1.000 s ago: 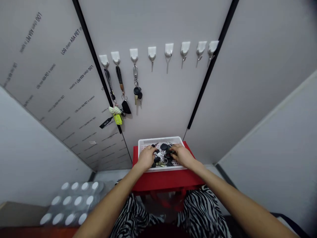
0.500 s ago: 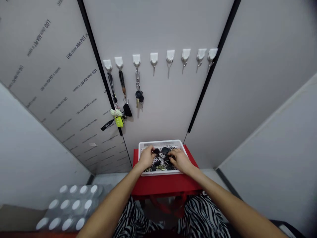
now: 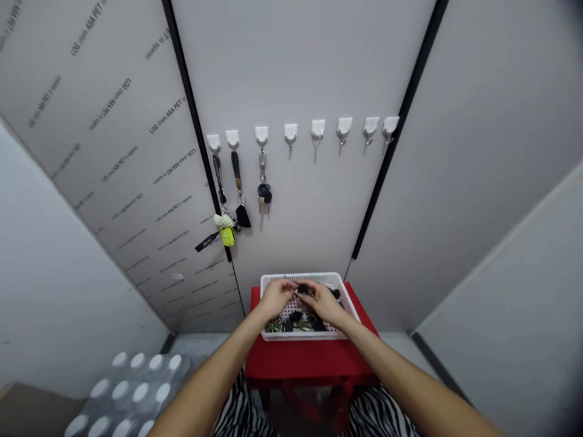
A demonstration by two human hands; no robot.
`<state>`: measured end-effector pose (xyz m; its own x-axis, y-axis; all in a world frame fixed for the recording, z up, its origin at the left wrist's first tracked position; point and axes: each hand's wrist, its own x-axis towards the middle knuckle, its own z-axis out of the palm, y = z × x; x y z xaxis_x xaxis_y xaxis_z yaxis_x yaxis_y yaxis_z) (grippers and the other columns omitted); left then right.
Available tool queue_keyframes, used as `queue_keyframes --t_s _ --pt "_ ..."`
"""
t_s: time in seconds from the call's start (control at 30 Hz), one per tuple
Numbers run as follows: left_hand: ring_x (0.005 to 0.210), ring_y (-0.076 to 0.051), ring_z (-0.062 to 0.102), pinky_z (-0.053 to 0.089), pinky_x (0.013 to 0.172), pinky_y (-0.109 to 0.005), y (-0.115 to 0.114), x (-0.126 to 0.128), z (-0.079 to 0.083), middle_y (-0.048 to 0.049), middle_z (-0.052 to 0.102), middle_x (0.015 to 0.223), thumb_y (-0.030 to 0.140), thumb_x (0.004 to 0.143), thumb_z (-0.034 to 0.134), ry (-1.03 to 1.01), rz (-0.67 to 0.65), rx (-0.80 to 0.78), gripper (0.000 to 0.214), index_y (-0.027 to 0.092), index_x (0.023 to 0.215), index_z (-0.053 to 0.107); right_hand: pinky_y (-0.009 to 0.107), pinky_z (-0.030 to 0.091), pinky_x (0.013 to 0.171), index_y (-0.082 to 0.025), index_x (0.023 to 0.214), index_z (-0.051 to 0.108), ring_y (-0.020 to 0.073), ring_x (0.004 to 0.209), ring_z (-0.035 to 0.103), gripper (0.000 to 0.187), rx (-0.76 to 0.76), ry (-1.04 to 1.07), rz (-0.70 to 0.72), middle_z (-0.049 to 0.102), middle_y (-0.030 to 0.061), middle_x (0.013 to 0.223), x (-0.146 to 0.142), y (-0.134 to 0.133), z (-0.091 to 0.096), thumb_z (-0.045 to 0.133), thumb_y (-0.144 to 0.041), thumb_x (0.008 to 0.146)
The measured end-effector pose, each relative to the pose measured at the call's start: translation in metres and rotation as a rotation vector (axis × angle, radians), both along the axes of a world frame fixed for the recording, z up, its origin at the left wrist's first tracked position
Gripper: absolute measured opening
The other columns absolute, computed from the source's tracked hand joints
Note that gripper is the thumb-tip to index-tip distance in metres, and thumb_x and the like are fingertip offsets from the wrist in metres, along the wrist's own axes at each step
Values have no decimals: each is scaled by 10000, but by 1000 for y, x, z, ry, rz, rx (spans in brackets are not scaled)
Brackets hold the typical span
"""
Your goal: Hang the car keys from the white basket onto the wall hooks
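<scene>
Over the white plastic basket (image 3: 303, 335), my two hands meet at a bunch of keys (image 3: 302, 289) with a black fob and a bit of shiny metal. My left hand (image 3: 276, 299) pinches its left side, at the metal part. From the right, my right hand (image 3: 327, 303) closes its thumb and fingers round the black fob. Beneath them, more keys (image 3: 298, 321) with black heads and brass-coloured parts lie on the basket's perforated bottom. The fingers hide part of the held bunch.
The basket stands on a red stool (image 3: 314, 362) against a grey wall. Several white hooks (image 3: 317, 127) line the wall; three on the left carry keys (image 3: 264, 193). Shrink-wrapped bottles with white caps (image 3: 121, 388) stand at lower left beside a brown box (image 3: 34, 413).
Both hands have come together and now hold a key bunch between them; before, they were apart among the keys in the basket. The camera has tilted slightly upward.
</scene>
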<state>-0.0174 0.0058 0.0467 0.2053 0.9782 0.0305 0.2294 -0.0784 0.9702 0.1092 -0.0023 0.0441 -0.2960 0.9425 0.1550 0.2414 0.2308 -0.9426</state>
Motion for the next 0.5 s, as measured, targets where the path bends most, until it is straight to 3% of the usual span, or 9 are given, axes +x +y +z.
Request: queue_keyframes --t_s 0.1,0.2,0.3,0.37,0.5 --pt "588 -86 464 368 591 -208 0 -6 11 6 530 609 108 607 421 197 7 178 148 145 659 555 213 383 478 -145 787 496 90 497 488 217 -195 164 -11 523 -17 590 -2 -2 4 452 -269 615" --pt "634 -97 458 356 619 -215 0 -10 26 -9 521 656 131 606 434 324 74 345 137 149 644 565 211 378 458 -142 796 494 95 492 490 229 -252 206 -99 518 -18 568 -1 -1 8 445 -270 612" --pt "646 -102 460 353 624 -217 2 -12 39 -15 521 659 153 609 438 361 82 370 129 148 630 566 250 404 590 -142 880 482 121 643 517 290 -109 108 -292 562 37 740 2 1 18 439 -234 608" --pt "626 -103 461 354 608 -217 3 -12 45 -11 524 632 172 606 445 362 63 342 125 148 620 567 275 378 703 -149 875 498 138 755 504 286 47 -3 -347 558 59 840 2 2 27 451 -223 603" --pt "589 -100 461 351 576 -210 6 -12 58 0 530 590 173 589 448 311 29 303 126 146 601 570 285 365 711 -176 707 556 152 737 498 154 215 -179 -173 579 36 761 -3 2 45 466 -256 611"
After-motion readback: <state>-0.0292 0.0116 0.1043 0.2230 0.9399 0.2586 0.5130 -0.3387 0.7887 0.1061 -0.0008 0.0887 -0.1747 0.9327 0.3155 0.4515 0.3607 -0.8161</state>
